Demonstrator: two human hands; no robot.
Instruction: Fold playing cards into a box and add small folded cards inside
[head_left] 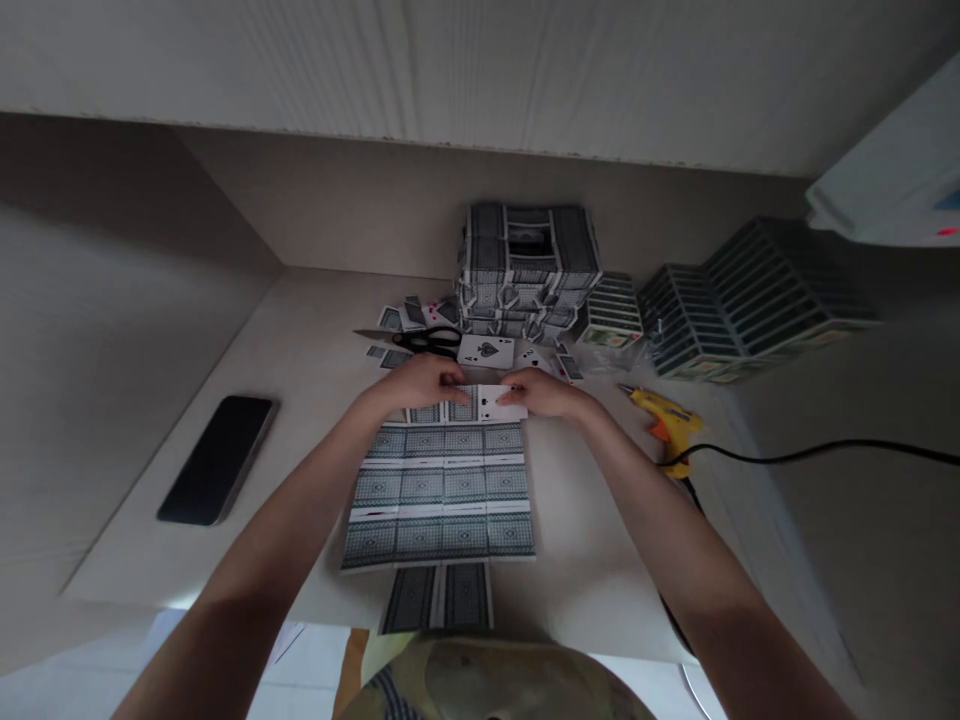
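My left hand rests on face-down cards at the back row of a joined card panel, fingers curled and pressed on a patterned card. My right hand pinches a white face-up card at that row's right end, beside the patterned card. The panel lies flat, its patterned backs up in several rows. Two more patterned cards lie at its front edge. Just behind my hands is an ace of spades.
Behind stands a box-like card structure. Black-handled scissors and card scraps are left of it. Card stacks stand at right, near a yellow glue gun with a black cord. A phone lies at left.
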